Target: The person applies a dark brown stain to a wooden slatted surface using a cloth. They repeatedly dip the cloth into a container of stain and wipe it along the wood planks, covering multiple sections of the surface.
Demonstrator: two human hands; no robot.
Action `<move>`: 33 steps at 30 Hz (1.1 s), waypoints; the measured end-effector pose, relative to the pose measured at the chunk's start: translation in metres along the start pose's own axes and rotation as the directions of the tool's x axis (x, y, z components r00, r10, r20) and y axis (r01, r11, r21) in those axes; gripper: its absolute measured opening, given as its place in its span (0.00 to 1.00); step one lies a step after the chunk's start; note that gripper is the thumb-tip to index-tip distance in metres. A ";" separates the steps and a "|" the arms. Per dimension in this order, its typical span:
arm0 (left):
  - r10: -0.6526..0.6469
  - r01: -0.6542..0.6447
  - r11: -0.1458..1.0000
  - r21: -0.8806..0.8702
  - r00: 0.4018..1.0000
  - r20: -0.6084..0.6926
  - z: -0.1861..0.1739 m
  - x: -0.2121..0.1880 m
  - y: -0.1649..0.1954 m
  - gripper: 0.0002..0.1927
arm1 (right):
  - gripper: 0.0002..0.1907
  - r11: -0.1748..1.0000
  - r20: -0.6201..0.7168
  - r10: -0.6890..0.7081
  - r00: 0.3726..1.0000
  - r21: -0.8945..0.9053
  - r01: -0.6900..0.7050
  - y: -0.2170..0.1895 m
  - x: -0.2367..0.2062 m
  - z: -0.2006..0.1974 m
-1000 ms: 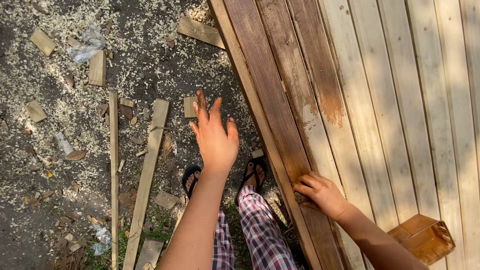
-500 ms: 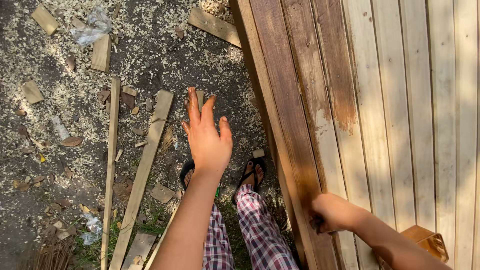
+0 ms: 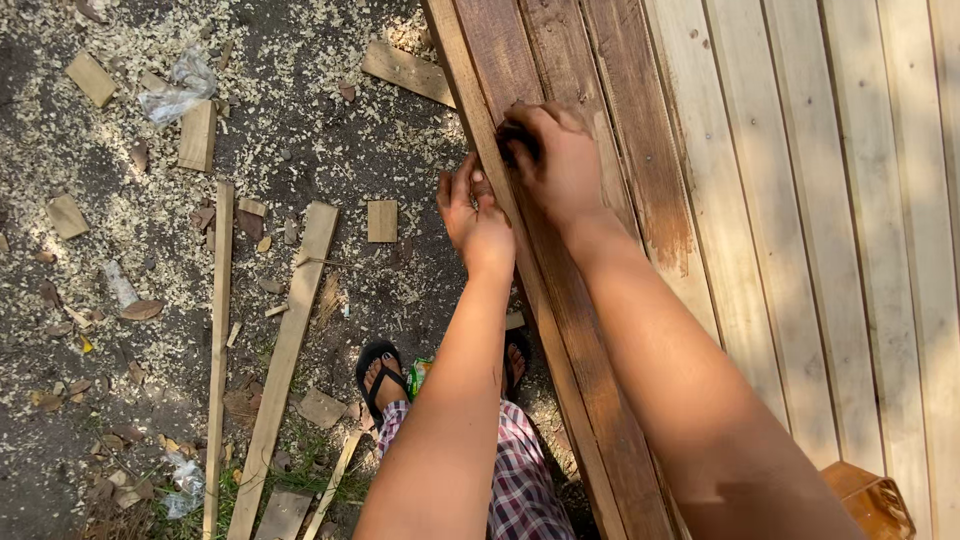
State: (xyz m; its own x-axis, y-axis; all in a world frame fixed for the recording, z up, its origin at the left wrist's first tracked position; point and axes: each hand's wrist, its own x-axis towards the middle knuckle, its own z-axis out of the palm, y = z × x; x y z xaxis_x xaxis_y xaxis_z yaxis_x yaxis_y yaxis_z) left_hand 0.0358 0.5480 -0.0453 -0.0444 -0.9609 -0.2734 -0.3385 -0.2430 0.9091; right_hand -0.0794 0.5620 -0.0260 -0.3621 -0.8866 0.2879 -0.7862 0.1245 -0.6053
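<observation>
Dark-stained plank, the leftmost board of a slatted wooden panel, runs from the near edge of the view up to the far edge, and both hands meet on it about two thirds of the way up. Nearest the camera sit the person's checked trousers and two feet in black flip-flops, planted on the ground just left of the plank's outer edge, so the person stands close against the panel. At the near right corner a small orange-brown box-like thing rests on the pale boards; what it is cannot be told.

Further out, the left hand rests against the plank's outer edge with fingers curled loosely, apparently steadying the board from the side; it grips nothing that shows. Just right of it, touching, the right hand is closed into a fist on the plank's top face, pressing down; something dark seems to be inside the fist, but I cannot tell what.

To the right the pale unstained boards lie side by side. To the left, the ground is strewn with sawdust, a long thin batten, a wider slat and short offcut blocks, with a scrap of clear plastic at the far left.
</observation>
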 end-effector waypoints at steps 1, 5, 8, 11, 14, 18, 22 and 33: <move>-0.020 0.019 1.000 -0.008 1.000 -0.022 0.002 0.009 0.003 0.17 | 0.18 1.000 0.014 0.014 1.000 -0.021 -0.014 -0.002 -0.005 0.006; -0.113 0.112 0.992 0.065 0.993 0.014 0.008 0.045 0.016 0.19 | 0.23 0.997 0.171 0.073 0.983 -0.031 -0.068 -0.018 -0.081 -0.018; -0.130 0.096 0.959 0.267 0.985 0.110 0.010 0.064 0.027 0.23 | 0.28 0.996 0.294 0.093 0.951 -0.037 -0.086 -0.029 -0.162 -0.058; -0.190 0.094 0.867 0.489 0.971 0.149 0.011 0.065 0.025 0.25 | 0.28 0.991 0.279 0.133 0.951 -0.068 -0.118 -0.032 -0.197 -0.072; -0.161 0.064 0.837 0.543 0.978 0.132 0.014 0.063 0.016 0.25 | 0.27 0.984 0.175 0.164 0.971 0.038 -0.173 -0.025 -0.168 -0.056; -0.044 -0.004 0.811 0.585 0.997 0.068 0.018 0.060 0.008 0.23 | 0.26 0.990 0.137 0.106 0.985 0.079 -0.118 0.004 -0.073 -0.019; 0.024 -0.038 0.794 0.607 0.999 0.032 0.019 0.058 0.011 0.21 | 0.20 0.998 0.155 0.054 0.986 -0.044 -0.047 0.023 0.014 0.006; -0.049 -0.042 0.765 0.643 0.991 0.123 0.012 0.056 0.015 0.22 | 0.16 0.984 0.235 0.137 0.962 -0.147 -0.104 0.025 0.205 0.055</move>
State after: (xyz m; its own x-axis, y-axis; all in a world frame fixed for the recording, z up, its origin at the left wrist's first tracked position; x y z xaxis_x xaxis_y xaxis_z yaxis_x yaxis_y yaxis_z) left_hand 0.0170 0.4926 -0.0505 -0.1433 -0.9240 -0.3545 -0.8614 -0.0599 0.5043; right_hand -0.1457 0.3587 -0.0223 -0.3381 -0.9409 0.0193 -0.8094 0.2803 -0.5161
